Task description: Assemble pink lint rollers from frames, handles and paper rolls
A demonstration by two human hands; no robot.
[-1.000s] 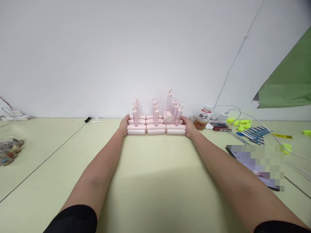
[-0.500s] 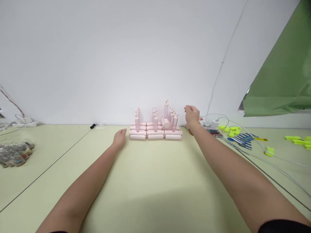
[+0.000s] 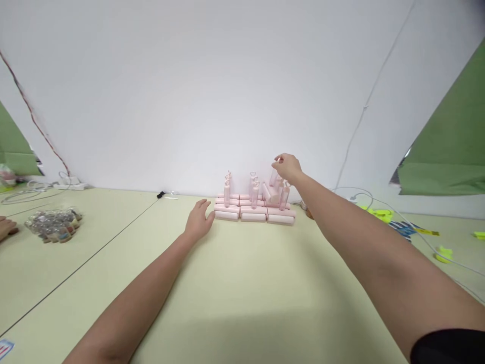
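Note:
Pink lint rollers [image 3: 253,210] stand in rows against the wall, their white rolls lying flat and clear pink handles with loops pointing up. One more lint roller [image 3: 270,193] lies across the top of the right-hand ones. My right hand [image 3: 288,168] is over it, with thumb and fingers closed around the top of its handle; the fingers hide the loop. My left hand [image 3: 199,221] rests on the table just left of the front row, fingers apart, holding nothing and not clearly touching a roller.
Clear-wrapped small items [image 3: 55,224] are clustered at the left, near another person's hand [image 3: 5,226]. A black clip [image 3: 160,194] lies by the table seam. On the right are white cables [image 3: 424,241], yellow-green pieces [image 3: 443,254] and blue striped things [image 3: 402,228].
My right hand has moved left from beside the rollers onto the topmost one's handle. My left hand's fingers have spread. The view has turned left, bringing another person's hand into sight.

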